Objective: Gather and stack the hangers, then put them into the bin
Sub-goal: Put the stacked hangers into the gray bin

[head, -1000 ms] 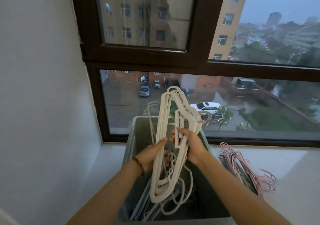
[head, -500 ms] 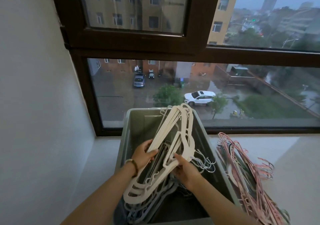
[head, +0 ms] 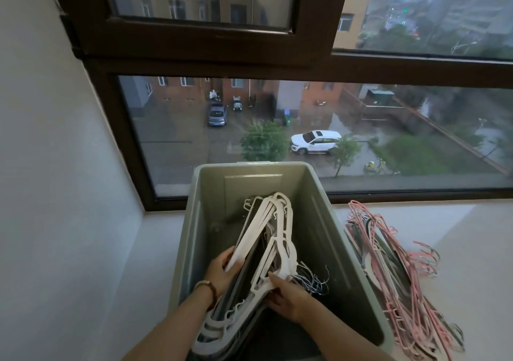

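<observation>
At the left, a white wall borders the windowsill, on which a grey-green bin stands against the window. The left hand, with a beaded bracelet on its wrist, reaches into the bin at about 8 o'clock. Its fingers are curled round the left edge of the stack of white hangers. The stack lies tilted inside the bin, running from 7 o'clock near the front rim up to 12 o'clock against the far wall. The right hand grips the stack's right edge at about 5 o'clock, thumb on top and the other fingers tucked underneath. Thin wire hooks fan out at 2 o'clock from that thumb. Outside the bin at 3 o'clock, a loose pile of pink and dark hangers lies on the windowsill, touching the bin's right wall.
</observation>
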